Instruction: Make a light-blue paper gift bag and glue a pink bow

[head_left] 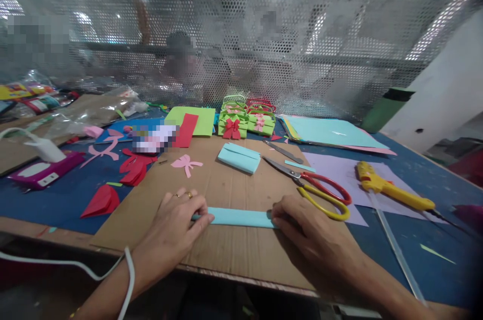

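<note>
A light blue paper strip point(241, 217) lies across the cardboard sheet point(226, 254) in front of me. My left hand point(184, 214) pinches its left end between thumb and fingers. At the right end, my right hand point(302, 222) has its fingers curled closed on the strip. Just beyond the strip sits a folded light blue paper pouch point(239, 158), its flap down. Red-and-yellow-handled scissors point(320, 186) lie partly open beside my right hand. A pink paper bow point(186, 164) rests beyond my left hand.
At right, a yellow glue gun point(392, 186) with a long glue stick lies on purple paper point(335, 169). Small green paper bags point(233, 121) stand at the back. Red paper pieces point(101, 202) and a purple power strip point(47, 169) are left. A white cable point(130, 274) crosses my left forearm.
</note>
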Action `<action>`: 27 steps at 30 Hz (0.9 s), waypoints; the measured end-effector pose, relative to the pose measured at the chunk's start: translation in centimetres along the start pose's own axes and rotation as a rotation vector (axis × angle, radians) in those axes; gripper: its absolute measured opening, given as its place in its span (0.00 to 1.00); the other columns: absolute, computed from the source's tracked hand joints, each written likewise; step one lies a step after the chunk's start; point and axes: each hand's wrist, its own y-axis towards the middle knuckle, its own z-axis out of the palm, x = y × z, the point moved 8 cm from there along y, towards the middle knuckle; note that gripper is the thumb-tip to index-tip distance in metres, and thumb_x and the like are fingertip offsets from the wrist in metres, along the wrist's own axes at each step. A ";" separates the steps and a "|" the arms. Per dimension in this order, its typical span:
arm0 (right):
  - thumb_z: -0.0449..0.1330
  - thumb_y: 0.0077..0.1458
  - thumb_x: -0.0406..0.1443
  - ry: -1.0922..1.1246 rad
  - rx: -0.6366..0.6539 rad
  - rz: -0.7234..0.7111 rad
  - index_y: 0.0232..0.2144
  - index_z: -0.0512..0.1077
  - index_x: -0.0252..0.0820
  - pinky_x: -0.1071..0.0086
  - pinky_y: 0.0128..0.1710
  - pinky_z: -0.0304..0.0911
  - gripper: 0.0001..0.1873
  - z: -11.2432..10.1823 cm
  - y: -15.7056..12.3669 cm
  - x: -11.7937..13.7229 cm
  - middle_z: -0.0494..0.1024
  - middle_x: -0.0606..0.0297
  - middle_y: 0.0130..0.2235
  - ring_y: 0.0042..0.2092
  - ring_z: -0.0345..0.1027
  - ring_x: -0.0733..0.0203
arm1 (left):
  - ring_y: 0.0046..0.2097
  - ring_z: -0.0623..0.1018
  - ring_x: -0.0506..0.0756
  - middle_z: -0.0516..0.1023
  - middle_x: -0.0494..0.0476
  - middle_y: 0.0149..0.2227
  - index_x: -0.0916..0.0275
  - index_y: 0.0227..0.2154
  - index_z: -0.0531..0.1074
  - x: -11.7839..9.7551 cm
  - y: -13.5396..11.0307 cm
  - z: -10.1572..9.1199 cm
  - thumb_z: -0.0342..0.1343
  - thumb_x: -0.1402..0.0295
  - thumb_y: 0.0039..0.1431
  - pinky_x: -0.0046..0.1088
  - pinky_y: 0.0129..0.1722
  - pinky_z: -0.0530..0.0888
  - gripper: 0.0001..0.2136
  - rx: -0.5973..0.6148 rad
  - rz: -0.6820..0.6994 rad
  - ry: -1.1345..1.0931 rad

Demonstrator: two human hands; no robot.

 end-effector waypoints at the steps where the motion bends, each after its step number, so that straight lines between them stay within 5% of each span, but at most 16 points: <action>1: 0.50 0.69 0.35 0.000 -0.001 0.009 0.38 0.68 0.45 0.62 0.41 0.64 0.09 0.0 0.0 0.0 0.75 0.63 0.39 0.40 0.67 0.57 | 0.40 0.71 0.60 0.74 0.54 0.33 0.60 0.29 0.70 0.0 0.0 0.0 0.50 0.65 0.66 0.37 0.39 0.59 0.10 0.009 -0.012 0.007; 11: 0.50 0.70 0.37 -0.057 -0.026 0.016 0.35 0.67 0.45 0.64 0.37 0.62 0.10 -0.2 0.0 0.4 0.73 0.65 0.36 0.37 0.66 0.58 | 0.40 0.71 0.59 0.74 0.53 0.33 0.60 0.29 0.69 -0.2 0.2 -0.4 0.53 0.68 0.64 0.36 0.39 0.61 0.07 -0.035 -0.055 0.017; 27: 0.52 0.66 0.33 -0.081 -0.110 -0.003 0.36 0.65 0.47 0.63 0.36 0.64 0.05 -0.2 0.0 0.0 0.74 0.65 0.36 0.36 0.69 0.57 | 0.41 0.71 0.60 0.73 0.56 0.38 0.60 0.34 0.68 1.0 -0.8 -0.6 0.45 0.75 0.64 0.40 0.42 0.63 0.07 -0.040 -0.077 0.019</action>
